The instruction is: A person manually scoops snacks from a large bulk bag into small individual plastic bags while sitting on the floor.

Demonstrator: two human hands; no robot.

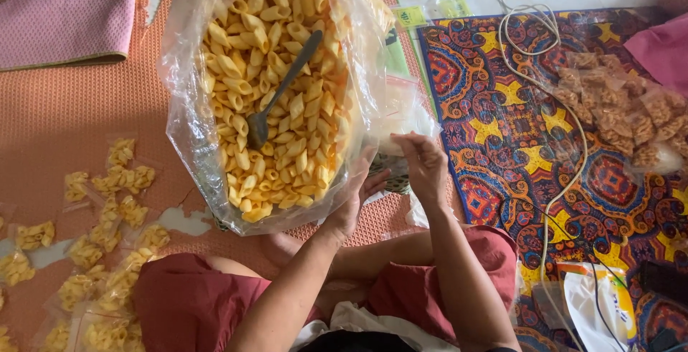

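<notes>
Seen from the head camera, a big clear plastic bag [188, 73] of yellow tube-shaped snacks [276, 101] lies open on the orange mat [64, 116], and everything else sits around it. A dark metal spoon [276, 90] lies inside the bag on top of the snacks, its bowl toward the person. Just at the bag's near right edge, the left hand [355, 198] rests with fingers loosely spread and released, touching the bag's plastic rim. Right beside it, farther from the bag, the right hand [424, 164] has its fingers curled, pinching a small clear empty pouch [401, 116]. To the bag's left, small filled packets [107, 201] of the same yellow snacks are scattered on the mat. Well to the bag's right, packets of brown snacks [616, 108] lie on a colourful patterned mat [502, 130], crossed by a pale cord [566, 180].
</notes>
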